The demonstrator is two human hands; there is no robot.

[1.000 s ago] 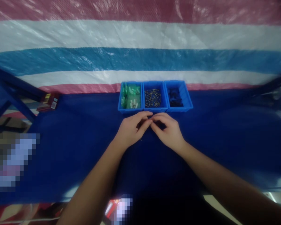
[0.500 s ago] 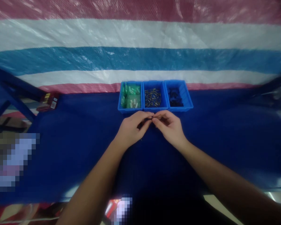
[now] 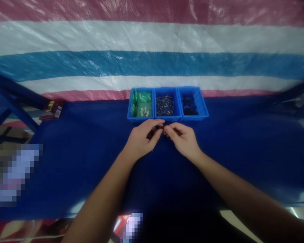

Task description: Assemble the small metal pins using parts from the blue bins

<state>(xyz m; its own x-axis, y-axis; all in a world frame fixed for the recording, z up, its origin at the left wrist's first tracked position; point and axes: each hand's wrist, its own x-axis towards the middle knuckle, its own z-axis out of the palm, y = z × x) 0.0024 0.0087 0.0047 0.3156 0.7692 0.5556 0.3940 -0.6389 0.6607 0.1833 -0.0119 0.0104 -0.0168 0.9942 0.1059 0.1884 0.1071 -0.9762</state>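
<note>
My left hand (image 3: pixel 142 139) and my right hand (image 3: pixel 183 139) meet fingertip to fingertip over the blue cloth, just in front of three small blue bins. Both hands are pinched on something tiny between the fingertips; I cannot make out what it is. The left bin (image 3: pixel 141 104) holds green and white plastic pieces. In the middle bin (image 3: pixel 167 105) lie several thin metal pins. Small black parts fill the right bin (image 3: pixel 192 103).
The table is covered with dark blue cloth (image 3: pixel 78 152). A striped plastic tarp (image 3: pixel 152 50) hangs behind it. A red box (image 3: pixel 52 109) lies at the table's far left. A blue frame bar (image 3: pixel 12 98) slants at the left edge.
My right hand's fingers have shifted slightly toward my left, and the pinch has tightened. Both hands stay in the same place in front of the bins.
</note>
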